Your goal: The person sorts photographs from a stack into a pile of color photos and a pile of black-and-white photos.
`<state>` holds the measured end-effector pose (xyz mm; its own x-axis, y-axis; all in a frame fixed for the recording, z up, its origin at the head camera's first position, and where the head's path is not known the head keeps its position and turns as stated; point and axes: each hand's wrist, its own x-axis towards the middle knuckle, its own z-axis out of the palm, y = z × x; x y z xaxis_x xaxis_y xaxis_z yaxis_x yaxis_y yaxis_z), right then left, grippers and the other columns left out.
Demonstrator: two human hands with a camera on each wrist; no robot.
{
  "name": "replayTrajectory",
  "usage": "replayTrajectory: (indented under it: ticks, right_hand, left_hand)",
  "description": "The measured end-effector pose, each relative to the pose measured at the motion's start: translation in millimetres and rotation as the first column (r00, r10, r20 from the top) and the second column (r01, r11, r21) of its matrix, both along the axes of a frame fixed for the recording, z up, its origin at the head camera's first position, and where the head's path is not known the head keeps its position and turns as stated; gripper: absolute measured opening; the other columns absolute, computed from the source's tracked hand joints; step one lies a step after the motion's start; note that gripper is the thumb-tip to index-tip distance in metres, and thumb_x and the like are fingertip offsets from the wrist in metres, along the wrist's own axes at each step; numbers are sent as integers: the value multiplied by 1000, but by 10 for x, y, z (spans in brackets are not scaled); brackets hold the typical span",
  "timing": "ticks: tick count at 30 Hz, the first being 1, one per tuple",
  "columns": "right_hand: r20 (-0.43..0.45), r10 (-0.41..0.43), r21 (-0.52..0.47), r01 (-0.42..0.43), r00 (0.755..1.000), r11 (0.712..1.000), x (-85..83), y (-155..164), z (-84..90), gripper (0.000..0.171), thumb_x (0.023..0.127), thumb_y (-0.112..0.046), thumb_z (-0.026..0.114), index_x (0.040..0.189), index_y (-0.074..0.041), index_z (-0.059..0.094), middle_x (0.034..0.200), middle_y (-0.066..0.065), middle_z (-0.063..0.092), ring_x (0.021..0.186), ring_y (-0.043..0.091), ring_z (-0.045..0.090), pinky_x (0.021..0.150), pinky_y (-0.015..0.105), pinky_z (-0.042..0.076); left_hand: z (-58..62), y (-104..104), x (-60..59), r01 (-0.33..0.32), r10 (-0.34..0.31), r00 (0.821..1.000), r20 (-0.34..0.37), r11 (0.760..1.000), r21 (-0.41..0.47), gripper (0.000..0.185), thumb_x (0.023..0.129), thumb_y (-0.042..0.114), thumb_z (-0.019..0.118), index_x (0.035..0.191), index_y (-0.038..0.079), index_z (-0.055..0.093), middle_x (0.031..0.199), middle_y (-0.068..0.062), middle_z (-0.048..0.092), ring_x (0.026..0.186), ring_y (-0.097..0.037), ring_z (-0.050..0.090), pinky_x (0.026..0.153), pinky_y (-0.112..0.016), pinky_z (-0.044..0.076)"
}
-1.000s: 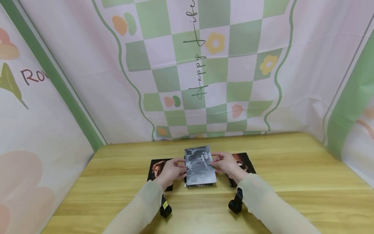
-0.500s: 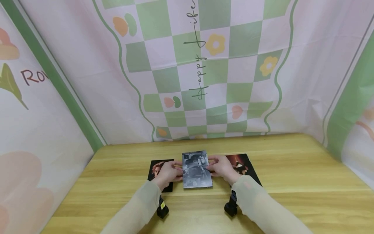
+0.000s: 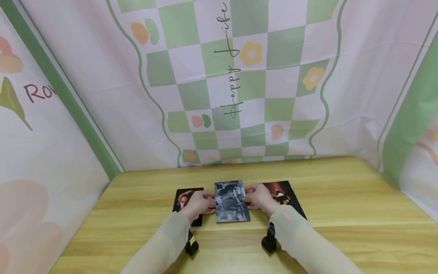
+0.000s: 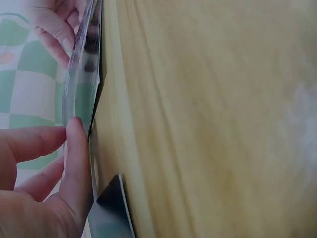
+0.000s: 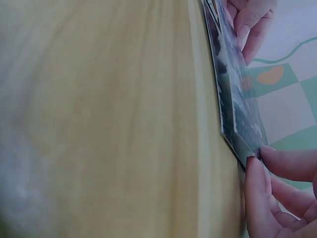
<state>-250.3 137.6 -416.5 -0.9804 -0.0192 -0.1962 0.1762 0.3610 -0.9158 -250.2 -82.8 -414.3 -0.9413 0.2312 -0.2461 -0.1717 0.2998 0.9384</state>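
Observation:
A black-and-white photo [image 3: 231, 200] lies nearly flat on the wooden table [image 3: 342, 213], held at both side edges. My left hand [image 3: 199, 204] pinches its left edge between thumb and fingers; the left wrist view shows the thin photo edge [image 4: 79, 89] just off the wood. My right hand [image 3: 259, 198] pinches the right edge; its fingertips [image 5: 257, 168] meet the photo edge [image 5: 233, 104] in the right wrist view. Under my left hand lies a dark portrait photo [image 3: 183, 198]. A reddish dark photo [image 3: 284, 194] lies under my right wrist.
Patterned cloth with green checks [image 3: 239, 95] hangs behind and at both sides of the table. Bare wood stretches to the right and left of the three photos. Black wrist cameras [image 3: 191, 245] hang below each forearm.
The black-and-white photo has come down from a raised tilt to lie close to the table. Both hands lowered with it and drew slightly toward me.

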Motion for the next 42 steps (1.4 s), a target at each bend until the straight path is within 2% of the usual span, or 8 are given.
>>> replayTrajectory:
  ticks: [6, 15, 20, 31, 42]
  right_hand:
    - [-6, -8, 31, 9, 1000, 999, -6, -20, 15, 41, 84, 7, 62, 124, 9, 54, 95, 21, 64, 77, 20, 65, 59, 32, 59]
    - [-12, -28, 97, 29, 1000, 995, 12, -47, 45, 41, 80, 5, 66, 120, 9, 57, 96, 22, 66, 67, 19, 66, 58, 34, 59]
    - [-4, -32, 114, 32, 999, 993, 14, -49, 49, 40, 80, 4, 67, 119, 8, 58, 97, 22, 66, 63, 18, 64, 57, 33, 59]
    - [-6, -5, 136, 6, 1000, 991, 17, -41, 60, 40, 82, 2, 67, 120, 9, 57, 101, 22, 65, 76, 21, 67, 59, 35, 59]
    - [4, 5, 84, -5, 1000, 996, 34, -9, 54, 39, 84, -1, 65, 121, 8, 55, 105, 23, 64, 89, 29, 66, 66, 38, 60]
  left_hand:
    - [13, -7, -13, 41, -41, 999, -2, 999, -20, 39, 90, -5, 55, 128, -12, 50, 120, -28, 57, 98, -30, 65, 75, -33, 60]
    - [50, -1, -23, 61, -61, 998, -13, 996, -63, 40, 90, -3, 55, 128, -12, 50, 118, -27, 59, 95, -31, 66, 77, -37, 60]
    - [56, -2, -12, 72, -72, 997, -12, 996, -53, 41, 89, -6, 54, 129, -13, 49, 122, -29, 56, 101, -34, 64, 80, -38, 59]
    - [44, -28, -6, 79, -80, 997, -21, 996, -38, 42, 89, -6, 54, 129, -15, 47, 127, -33, 52, 106, -37, 61, 84, -41, 58]
    - [53, -60, -7, 62, -63, 998, -22, 997, -36, 40, 89, -4, 55, 127, -15, 49, 118, -30, 58, 104, -37, 63, 82, -41, 58]
